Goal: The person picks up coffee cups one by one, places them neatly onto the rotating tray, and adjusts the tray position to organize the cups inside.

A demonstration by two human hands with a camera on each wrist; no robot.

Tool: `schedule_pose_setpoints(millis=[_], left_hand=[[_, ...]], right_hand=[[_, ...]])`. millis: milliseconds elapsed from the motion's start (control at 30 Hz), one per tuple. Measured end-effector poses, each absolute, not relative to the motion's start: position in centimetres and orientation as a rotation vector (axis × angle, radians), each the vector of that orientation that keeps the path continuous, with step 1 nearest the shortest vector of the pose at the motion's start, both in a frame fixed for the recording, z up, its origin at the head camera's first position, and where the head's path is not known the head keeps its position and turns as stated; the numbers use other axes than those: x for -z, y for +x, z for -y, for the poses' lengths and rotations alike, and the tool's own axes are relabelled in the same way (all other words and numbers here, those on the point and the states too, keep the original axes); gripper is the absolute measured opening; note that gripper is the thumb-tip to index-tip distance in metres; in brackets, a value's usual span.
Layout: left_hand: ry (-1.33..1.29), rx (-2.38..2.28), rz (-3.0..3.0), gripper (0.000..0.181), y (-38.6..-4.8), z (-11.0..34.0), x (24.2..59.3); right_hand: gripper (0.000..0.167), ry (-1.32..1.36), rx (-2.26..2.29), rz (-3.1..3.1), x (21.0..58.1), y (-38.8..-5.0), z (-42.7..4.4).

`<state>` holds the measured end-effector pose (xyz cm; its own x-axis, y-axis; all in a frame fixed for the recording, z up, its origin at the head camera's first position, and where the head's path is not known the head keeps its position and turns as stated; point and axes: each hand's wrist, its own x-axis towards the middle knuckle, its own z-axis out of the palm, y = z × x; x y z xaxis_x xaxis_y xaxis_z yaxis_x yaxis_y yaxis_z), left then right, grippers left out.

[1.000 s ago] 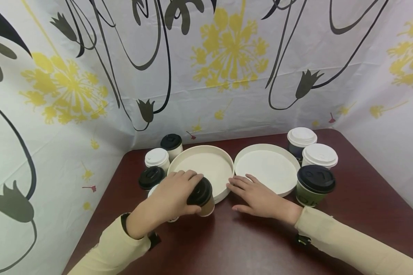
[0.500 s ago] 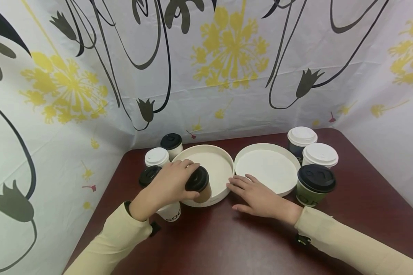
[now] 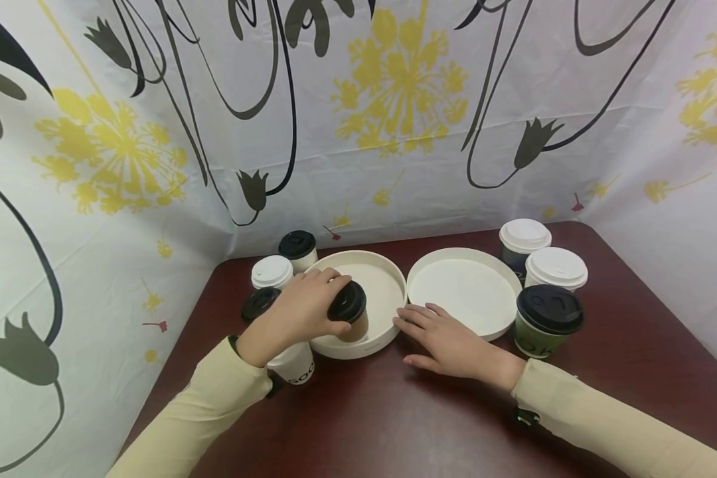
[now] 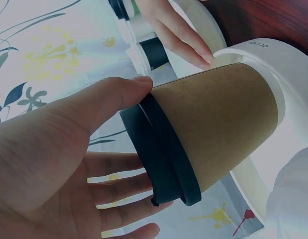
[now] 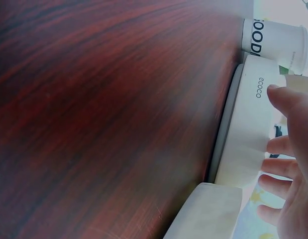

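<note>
I see left fingers (image 4: 125, 189) gripping a black-lidded brown paper cup (image 4: 218, 124) inside a round cream tray (image 3: 382, 292), right fingers (image 3: 416, 315) relaxed, seven white, navy or green paper cups (image 3: 548, 318) (my count) left outside.

Left hand (image 3: 303, 307) curved, thumb apart; right hand (image 3: 445, 338) palm-down, fingers nearly straight.

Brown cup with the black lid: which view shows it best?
Left wrist: the brown cup, held by the left hand, appears large, most of its side and black lid showing. The head view shows it smaller, partly hidden by that hand. In the right wrist view, it cannot be clearly made out.
</note>
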<state>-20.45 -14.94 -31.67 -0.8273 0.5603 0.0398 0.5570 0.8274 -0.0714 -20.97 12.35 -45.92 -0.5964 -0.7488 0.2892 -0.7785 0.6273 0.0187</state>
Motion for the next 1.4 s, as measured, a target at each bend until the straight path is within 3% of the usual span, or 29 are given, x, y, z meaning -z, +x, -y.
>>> schedule_pose_setpoints(millis=[1400], left_hand=[[-0.898, -0.165, 3.079, 0.077, -22.0, 14.5, 34.5]], right_hand=[[0.068, 1.241, -0.189, 2.561, 46.4, -21.0, -12.4]])
